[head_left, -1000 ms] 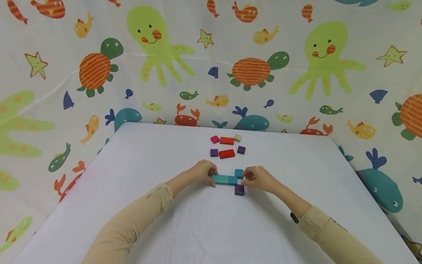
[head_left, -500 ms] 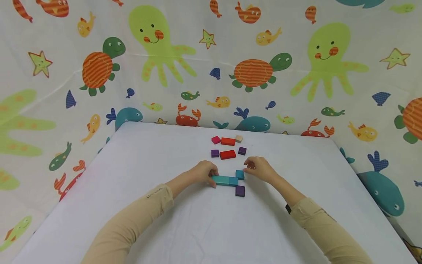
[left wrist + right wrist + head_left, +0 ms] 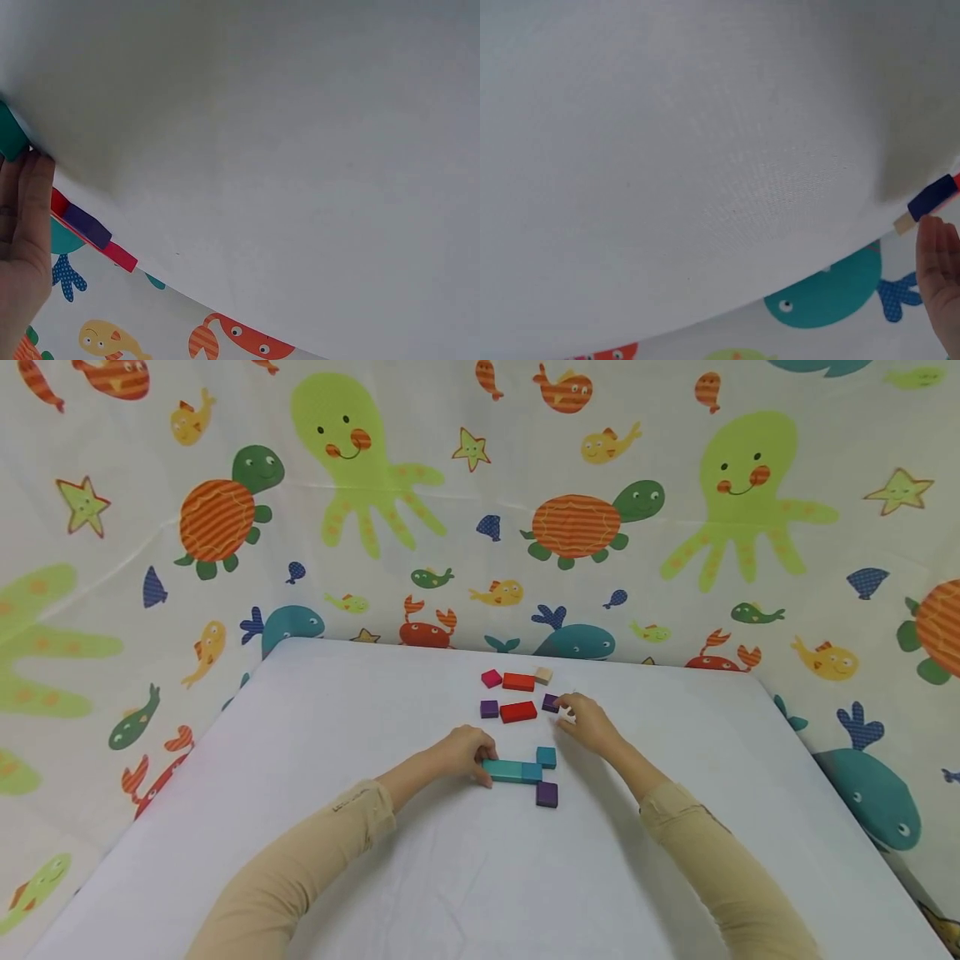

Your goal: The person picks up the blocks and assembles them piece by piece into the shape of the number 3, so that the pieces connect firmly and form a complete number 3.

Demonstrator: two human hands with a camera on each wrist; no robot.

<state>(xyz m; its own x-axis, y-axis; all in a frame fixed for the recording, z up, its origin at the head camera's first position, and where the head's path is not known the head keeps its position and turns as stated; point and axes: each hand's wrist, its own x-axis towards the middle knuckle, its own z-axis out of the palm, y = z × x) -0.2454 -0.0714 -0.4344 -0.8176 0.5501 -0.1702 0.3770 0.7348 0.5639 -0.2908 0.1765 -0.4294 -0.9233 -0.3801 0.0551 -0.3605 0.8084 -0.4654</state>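
Observation:
In the head view my left hand (image 3: 463,753) grips the left end of a long teal block (image 3: 502,770), thumb on the near side and fingers on the far side. A blue block (image 3: 532,773) lies end to end with it. Another blue block (image 3: 546,757) sits behind that one, and a dark purple block (image 3: 547,794) in front. My right hand (image 3: 588,724) reaches toward the back, its fingertips right at the edge of a small purple block (image 3: 551,702). The right wrist view has the fingers (image 3: 931,247) close beside this purple block (image 3: 931,196).
Toward the back of the white table (image 3: 360,877) lie two red blocks, one (image 3: 518,712) in front of the other (image 3: 518,682). Around them are a purple block (image 3: 489,709), a pink block (image 3: 491,678) and a pale wooden block (image 3: 543,675). A patterned cloth (image 3: 465,543) hangs behind.
My right hand has moved away from the rear blue block, back toward the small purple block. My left hand stays on the teal block.

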